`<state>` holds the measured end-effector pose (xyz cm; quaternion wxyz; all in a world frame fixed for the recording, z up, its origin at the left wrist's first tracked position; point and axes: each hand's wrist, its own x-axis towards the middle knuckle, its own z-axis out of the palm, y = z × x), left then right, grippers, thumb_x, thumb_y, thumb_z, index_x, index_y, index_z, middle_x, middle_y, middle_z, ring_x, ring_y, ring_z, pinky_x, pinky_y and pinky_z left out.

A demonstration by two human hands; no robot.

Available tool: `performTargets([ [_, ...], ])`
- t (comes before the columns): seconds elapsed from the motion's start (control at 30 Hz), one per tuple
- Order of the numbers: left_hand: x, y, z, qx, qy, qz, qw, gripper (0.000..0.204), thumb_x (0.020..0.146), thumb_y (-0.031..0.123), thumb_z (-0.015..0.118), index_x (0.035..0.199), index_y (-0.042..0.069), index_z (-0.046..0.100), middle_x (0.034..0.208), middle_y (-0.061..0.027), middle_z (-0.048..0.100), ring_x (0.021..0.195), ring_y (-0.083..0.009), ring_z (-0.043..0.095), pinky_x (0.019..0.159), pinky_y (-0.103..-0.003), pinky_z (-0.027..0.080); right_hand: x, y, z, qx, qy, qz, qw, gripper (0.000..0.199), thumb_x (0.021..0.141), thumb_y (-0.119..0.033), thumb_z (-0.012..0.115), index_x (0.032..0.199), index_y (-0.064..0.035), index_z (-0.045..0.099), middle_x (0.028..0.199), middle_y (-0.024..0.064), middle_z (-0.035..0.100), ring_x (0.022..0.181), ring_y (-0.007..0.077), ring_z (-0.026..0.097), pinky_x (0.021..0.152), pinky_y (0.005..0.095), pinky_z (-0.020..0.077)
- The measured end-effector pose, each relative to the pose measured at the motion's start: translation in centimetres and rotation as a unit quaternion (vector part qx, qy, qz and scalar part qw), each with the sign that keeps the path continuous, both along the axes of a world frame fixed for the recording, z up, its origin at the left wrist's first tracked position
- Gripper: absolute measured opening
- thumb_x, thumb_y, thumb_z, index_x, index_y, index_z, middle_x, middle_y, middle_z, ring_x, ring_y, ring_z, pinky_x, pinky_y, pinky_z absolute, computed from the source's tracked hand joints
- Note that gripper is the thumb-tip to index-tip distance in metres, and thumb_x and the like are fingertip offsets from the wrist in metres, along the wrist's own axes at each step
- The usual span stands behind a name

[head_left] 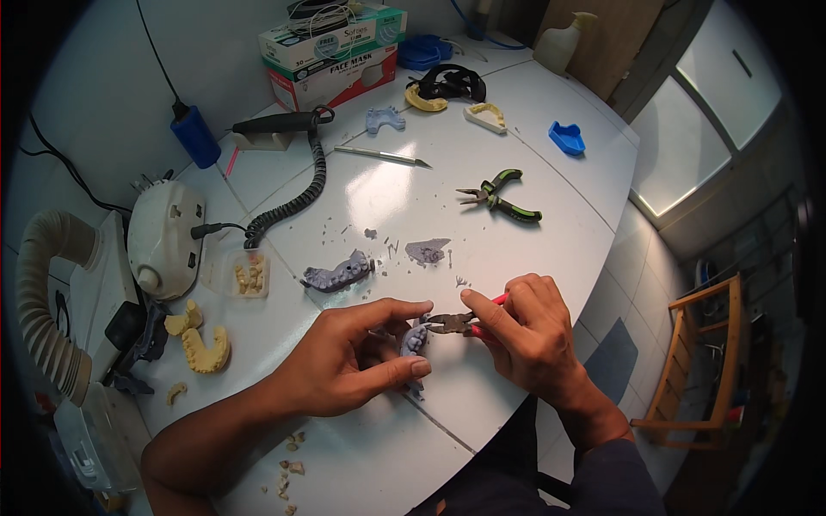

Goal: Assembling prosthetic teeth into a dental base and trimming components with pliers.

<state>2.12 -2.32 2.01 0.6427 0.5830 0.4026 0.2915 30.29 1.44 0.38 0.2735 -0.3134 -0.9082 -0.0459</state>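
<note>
My left hand point(361, 357) is closed round a small grey-purple dental model point(414, 341), thumb in front and fingers behind. Red-handled cutting pliers point(456, 323) are gripped in my right hand point(529, 335), and their jaws meet the model's right edge. Just beyond my left hand lies a second grey-purple dental arch point(338, 272). Near it are a flat grey-purple scrap point(428, 250) and several small broken bits. Farther off rest green-and-black needle-nose pliers point(499, 198) with their jaws pointing left. A craft knife point(383, 156) lies left of those pliers.
At left stand a white control unit point(166, 239), a ribbed hose point(52, 258), a tub of tooth pieces point(248, 273) and a yellow dental cast point(206, 351). A handpiece point(275, 124) rests behind. Mask boxes point(331, 60) and a blue tray point(567, 138) sit at the back.
</note>
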Motion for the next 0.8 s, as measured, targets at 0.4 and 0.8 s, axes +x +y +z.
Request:
performTargets([
  [0.4, -0.07, -0.11, 0.0, -0.024, -0.007, 0.001, 1.0, 0.056, 0.1, 0.001, 0.076, 0.153, -0.002, 0.057, 0.109, -0.008, 0.072, 0.095, -0.0144, 0.075, 0.085, -0.028, 0.061, -0.21, -0.02, 0.68, -0.028, -0.018, 0.004, 0.999, 0.043, 0.087, -0.03, 0.087, 0.121, -0.0062, 0.077, 0.077, 0.0013, 0.041, 0.069, 0.0191, 0.045, 0.064, 0.037, 0.0362],
  [0.8, -0.16, -0.13, -0.25, -0.029, -0.009, 0.0, 1.0, 0.054, 0.102, 0.004, 0.075, 0.152, -0.006, 0.056, 0.106, -0.0099, 0.073, 0.092, -0.015, 0.075, 0.082, -0.029, 0.061, -0.38, 0.22, 0.31, -0.035, -0.02, 0.026, 0.999, 0.037, 0.093, -0.039, 0.084, 0.104, -0.007, 0.07, 0.078, 0.0027, 0.041, 0.07, 0.0201, 0.045, 0.063, 0.037, 0.0369],
])
